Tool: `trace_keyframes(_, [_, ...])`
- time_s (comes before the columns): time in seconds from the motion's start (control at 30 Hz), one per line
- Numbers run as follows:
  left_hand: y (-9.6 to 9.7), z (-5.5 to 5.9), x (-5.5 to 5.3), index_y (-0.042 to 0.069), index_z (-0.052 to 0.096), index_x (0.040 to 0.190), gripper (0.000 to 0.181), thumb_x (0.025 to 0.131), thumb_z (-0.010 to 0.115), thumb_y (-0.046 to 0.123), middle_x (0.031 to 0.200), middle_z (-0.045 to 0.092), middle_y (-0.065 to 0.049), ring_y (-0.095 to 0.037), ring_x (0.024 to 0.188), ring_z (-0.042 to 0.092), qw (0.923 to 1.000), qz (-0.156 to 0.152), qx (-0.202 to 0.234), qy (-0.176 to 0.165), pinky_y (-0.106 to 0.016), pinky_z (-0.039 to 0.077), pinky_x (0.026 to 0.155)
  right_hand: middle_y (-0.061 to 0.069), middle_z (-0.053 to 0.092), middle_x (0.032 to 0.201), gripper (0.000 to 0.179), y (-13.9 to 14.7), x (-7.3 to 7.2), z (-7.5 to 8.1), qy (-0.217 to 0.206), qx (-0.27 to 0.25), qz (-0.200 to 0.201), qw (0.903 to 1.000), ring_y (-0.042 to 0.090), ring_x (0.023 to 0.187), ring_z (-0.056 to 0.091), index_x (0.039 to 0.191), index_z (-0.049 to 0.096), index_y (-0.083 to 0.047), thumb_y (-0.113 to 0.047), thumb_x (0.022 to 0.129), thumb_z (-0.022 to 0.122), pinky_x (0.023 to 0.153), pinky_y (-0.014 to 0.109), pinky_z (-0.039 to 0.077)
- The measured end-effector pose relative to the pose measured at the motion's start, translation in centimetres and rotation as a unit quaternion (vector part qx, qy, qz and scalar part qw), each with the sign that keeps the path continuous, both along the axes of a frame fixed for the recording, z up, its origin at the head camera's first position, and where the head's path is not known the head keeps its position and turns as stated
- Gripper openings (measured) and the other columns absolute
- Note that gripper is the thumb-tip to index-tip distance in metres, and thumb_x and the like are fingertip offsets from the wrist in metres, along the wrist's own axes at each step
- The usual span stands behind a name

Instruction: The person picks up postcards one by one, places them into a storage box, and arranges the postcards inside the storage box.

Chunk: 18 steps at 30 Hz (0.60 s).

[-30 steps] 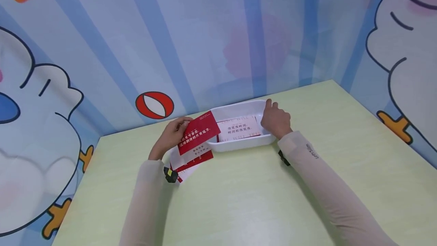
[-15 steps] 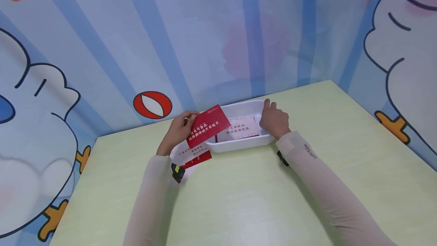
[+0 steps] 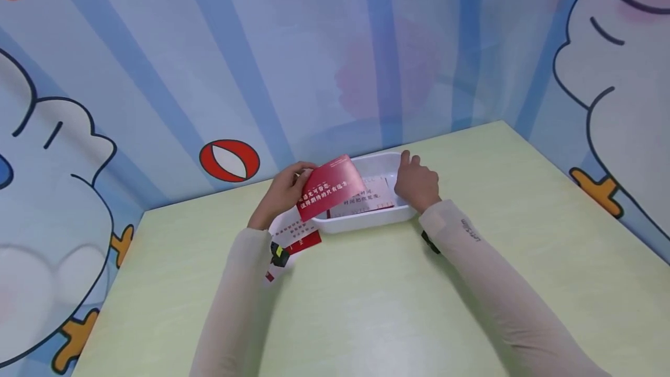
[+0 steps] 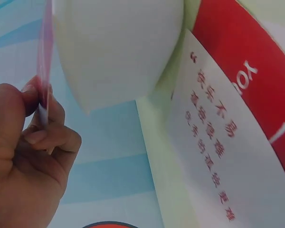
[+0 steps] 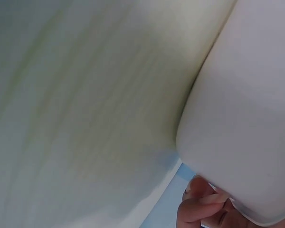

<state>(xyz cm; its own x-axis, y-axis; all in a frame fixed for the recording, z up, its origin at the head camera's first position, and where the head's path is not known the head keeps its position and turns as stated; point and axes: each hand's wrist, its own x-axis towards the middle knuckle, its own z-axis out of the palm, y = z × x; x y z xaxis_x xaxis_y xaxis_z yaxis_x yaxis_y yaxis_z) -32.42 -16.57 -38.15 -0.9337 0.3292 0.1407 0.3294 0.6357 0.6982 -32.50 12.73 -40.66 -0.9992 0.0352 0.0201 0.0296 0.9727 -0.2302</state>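
Observation:
My left hand (image 3: pixel 282 192) pinches a red card (image 3: pixel 331 187) printed with white writing, at its left end. The card is tilted over the left part of a white plastic tray (image 3: pixel 361 225). In the left wrist view the card (image 4: pixel 45 52) shows edge-on between thumb and fingers. At the tray's right end my right hand (image 3: pixel 417 184) grips the rim; the right wrist view shows the curled fingers (image 5: pixel 199 209) at that edge. Inside the tray lies a pale printed card (image 3: pixel 366 198) with a red edge beneath it, partly hidden by the held card.
Left of the tray, under my left wrist, several cards overlap on the table, among them a white card (image 4: pixel 204 128) with red writing and a red card (image 4: pixel 256 61). A printed cartoon backdrop (image 3: pixel 314 63) rises right behind the pale green table (image 3: pixel 356 307).
My left hand has moved rightward with the red card, bringing it farther over the tray and covering more of the card inside. My right hand keeps its grip on the rim.

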Motion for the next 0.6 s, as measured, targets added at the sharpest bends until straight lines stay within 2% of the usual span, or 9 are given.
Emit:
trace_keyframes(0.13, [0.8, 0.3, -0.4, 0.017, 0.054, 0.137, 0.032, 0.106, 0.045, 0.023, 0.124, 0.06, -0.013, -0.026, 0.09, 0.066, 0.9999, -0.008, -0.001, -0.015, -0.036, 0.061, 0.076, 0.028, 0.048, 0.138, 0.068, 0.1, -0.2, -0.1, 0.002, 0.002, -0.001, 1.0, 0.035, 0.082, 0.066, 0.154, 0.018, 0.004, -0.019, 0.097, 0.047, 0.075, 0.051, 0.058])
trace_keyframes(0.23, [1.4, 0.4, -0.6, 0.018, 0.053, 0.138, 0.033, 0.106, 0.045, 0.022, 0.127, 0.059, -0.013, -0.027, 0.096, 0.065, 0.9997, -0.012, -0.004, -0.023, -0.037, 0.061, 0.08, 0.028, 0.048, 0.138, 0.068, 0.2, -0.1, -0.2, 0.001, 0.0, -0.002, 1.0, 0.035, 0.082, 0.066, 0.153, 0.019, 0.004, -0.019, 0.097, 0.048, 0.075, 0.051, 0.058])
trace_keyframes(0.43, [2.2, 0.3, -1.0, 0.018, 0.054, 0.138, 0.033, 0.107, 0.041, 0.017, 0.134, 0.053, -0.012, -0.028, 0.117, 0.052, 0.9994, -0.023, -0.009, -0.024, -0.045, 0.056, 0.095, 0.027, 0.047, 0.139, 0.069, 0.2, -0.2, -0.3, -0.001, -0.002, -0.007, 1.0, 0.036, 0.085, 0.067, 0.153, 0.02, 0.003, -0.02, 0.096, 0.05, 0.078, 0.053, 0.058])
trace_keyframes(0.6, [2.6, 0.3, -1.3, 0.015, 0.053, 0.138, 0.039, 0.104, 0.036, 0.006, 0.13, 0.051, -0.014, -0.029, 0.118, 0.048, 0.9993, -0.026, -0.014, -0.023, -0.049, 0.05, 0.103, 0.027, 0.049, 0.135, 0.067, 0.3, -0.4, -0.4, 0.009, -0.008, 0.002, 0.9999, 0.039, 0.086, 0.067, 0.151, 0.022, 0.004, -0.019, 0.094, 0.049, 0.076, 0.054, 0.057])
